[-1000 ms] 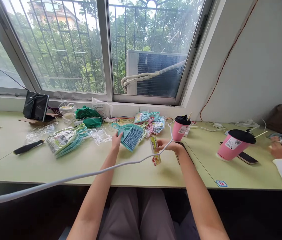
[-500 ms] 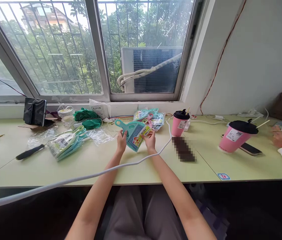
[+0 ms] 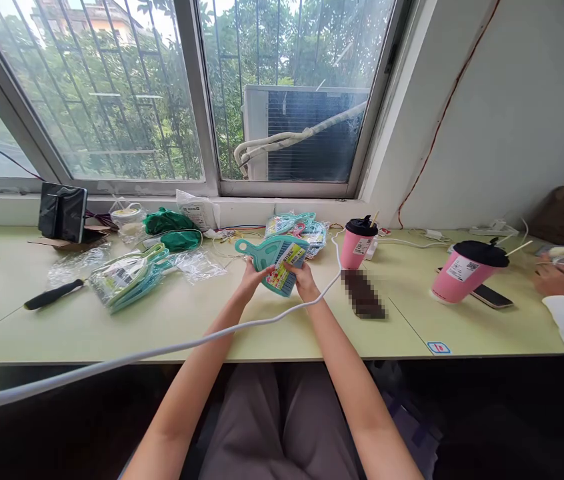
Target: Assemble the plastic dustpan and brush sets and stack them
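A teal mini dustpan-and-brush set [image 3: 267, 252] with a yellow printed label is held up just above the table, its ring-ended handle pointing left. My left hand [image 3: 252, 279] grips its lower left side, thumb laid across the front near the label. On the right edge, my right hand [image 3: 304, 280] is closed with the thumb over the label. Fingers behind the set are hidden. Behind it lie more wrapped sets [image 3: 316, 233] in teal and pink. To the left rests another pile of wrapped green and teal sets [image 3: 129, 277].
A white cable [image 3: 257, 325] crosses in front of my forearms. Pink cups [image 3: 357, 248] and a phone [image 3: 493, 297] stand or lie to the right, near another person's hand [image 3: 559, 280]. Leftward are a black-handled tool [image 3: 55, 293], green cloth [image 3: 167, 221], plastic wrap [image 3: 199, 267] and a propped tablet [image 3: 63, 212].
The dustpan set has turned slightly and shifted right. My left hand has moved from near its handle toward the label, its thumb now reaching across. The view has shifted a little.
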Tool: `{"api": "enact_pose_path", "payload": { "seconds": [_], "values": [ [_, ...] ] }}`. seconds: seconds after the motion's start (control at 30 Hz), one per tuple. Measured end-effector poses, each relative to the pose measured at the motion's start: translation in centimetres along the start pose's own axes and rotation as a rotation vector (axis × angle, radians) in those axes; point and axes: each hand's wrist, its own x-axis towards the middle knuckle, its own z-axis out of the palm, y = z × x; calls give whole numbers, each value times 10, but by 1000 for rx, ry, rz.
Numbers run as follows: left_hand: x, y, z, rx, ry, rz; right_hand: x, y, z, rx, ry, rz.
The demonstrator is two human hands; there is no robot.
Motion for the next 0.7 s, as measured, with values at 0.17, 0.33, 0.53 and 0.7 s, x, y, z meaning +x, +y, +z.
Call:
{"api": "enact_pose_path", "payload": {
  "seconds": [0.17, 0.33, 0.53, 0.7],
  "values": [
    [-5, 5, 1, 26, -159, -10, -1, -4, 0, 57, 34, 88],
    [-5, 3, 4, 96, -37, 26, -6, -10, 6, 212, 114, 158],
    [-8, 0, 3, 32, -141, -119, -10, -17, 9, 241, 150, 158],
    [-3, -1, 0, 25, -159, -99, -10, -16, 9, 267, 155, 189]
  ]
}}
